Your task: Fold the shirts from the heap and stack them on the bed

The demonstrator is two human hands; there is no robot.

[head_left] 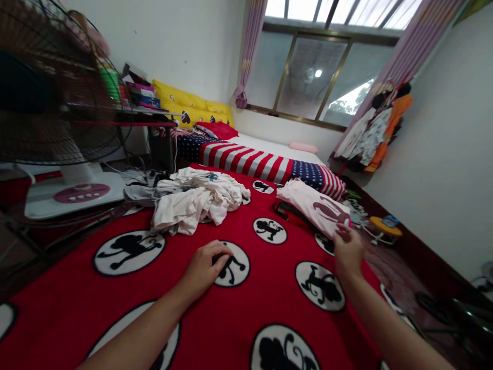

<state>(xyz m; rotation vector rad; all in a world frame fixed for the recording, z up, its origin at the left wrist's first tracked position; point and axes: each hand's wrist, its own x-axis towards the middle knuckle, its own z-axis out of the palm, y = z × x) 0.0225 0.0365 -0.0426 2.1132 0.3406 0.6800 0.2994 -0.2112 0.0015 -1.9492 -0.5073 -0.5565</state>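
My left hand (211, 259) is low over the red blanket (231, 329), resting on or just above a white circle with a black figure. Its fingers are loosely bent, the thumb stands apart, and nothing is in it. At the near right corner of a folded pale pink shirt (308, 203) with a dark print is my right hand (348, 249). Its fingers look apart at the cloth's edge; whether they touch it is hard to tell. Dark clothing (290, 213) shows under the shirt. Left of centre lies a crumpled heap of white clothes (200, 198).
At the left stands an electric fan (73, 190), beside a desk (154, 122) with boxes. Behind the blanket is a bed with a striped and starred cover (246, 162). Clothes (381, 128) hang by the window. A small yellow stool (385, 227) stands on the floor at right.
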